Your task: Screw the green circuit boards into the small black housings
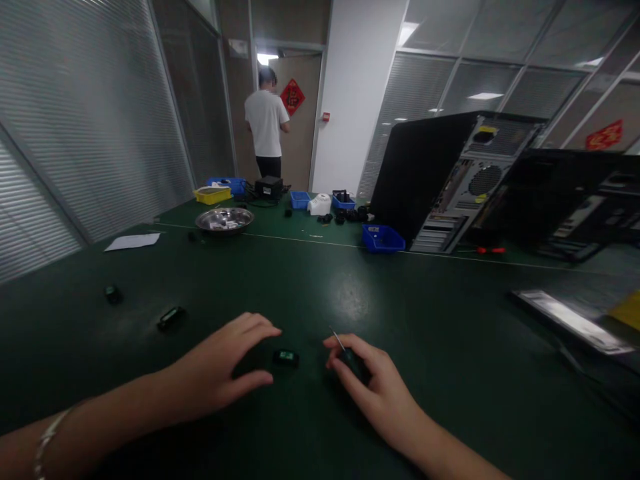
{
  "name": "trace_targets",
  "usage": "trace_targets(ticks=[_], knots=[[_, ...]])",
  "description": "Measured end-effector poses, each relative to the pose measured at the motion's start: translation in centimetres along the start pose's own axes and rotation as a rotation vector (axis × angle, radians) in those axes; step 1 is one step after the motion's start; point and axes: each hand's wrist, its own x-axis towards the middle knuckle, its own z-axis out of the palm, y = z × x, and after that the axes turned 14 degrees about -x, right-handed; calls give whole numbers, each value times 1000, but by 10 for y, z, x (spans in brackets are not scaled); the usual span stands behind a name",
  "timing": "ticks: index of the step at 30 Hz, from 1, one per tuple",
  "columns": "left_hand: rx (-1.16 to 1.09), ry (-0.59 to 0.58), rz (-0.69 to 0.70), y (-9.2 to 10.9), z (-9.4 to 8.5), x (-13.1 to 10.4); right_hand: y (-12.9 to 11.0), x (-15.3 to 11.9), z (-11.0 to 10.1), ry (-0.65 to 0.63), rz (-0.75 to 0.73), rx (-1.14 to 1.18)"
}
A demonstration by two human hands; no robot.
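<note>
On the dark green table a small black device [286, 358] with a greenish face lies between my two hands. My left hand [235, 360] is just left of it, thumb and fingers spread, not touching it. My right hand [373, 380] is wrapped round a screwdriver [353, 362] with a dark handle; its thin metal shaft points up and to the left. Two similar small black pieces, one oblong [171, 318] and one more compact [113, 294], rest farther left on the table.
A metal bowl [225, 229] holding small parts stands at the far left, near a white paper [133, 242]. Blue bins [383, 239] and a computer tower [425, 173] line the back. At right lies a bright flat panel [575, 321]. A person [267, 123] stands by the door.
</note>
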Motion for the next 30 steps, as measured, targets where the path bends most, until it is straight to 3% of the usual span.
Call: trace_targets(ticks=[2,5,11,18,26,30], knots=[[-39,-50,21,8,14,18,-1,-1,0,2,-6,10],[-121,-33,6,16,23,35,-1,-2,-1,-2,-15,33],[-555,34,-262,34,29,39,1,-3,-1,10,-17,38],[-855,87,-277,12,36,34,-1,1,-4,-1,-99,29],[-877,160,-243,-1,36,36,8,-2,-2,60,-23,-72],[-918,159,-222,-3,38,35,2,-2,-3,-12,-47,-87]])
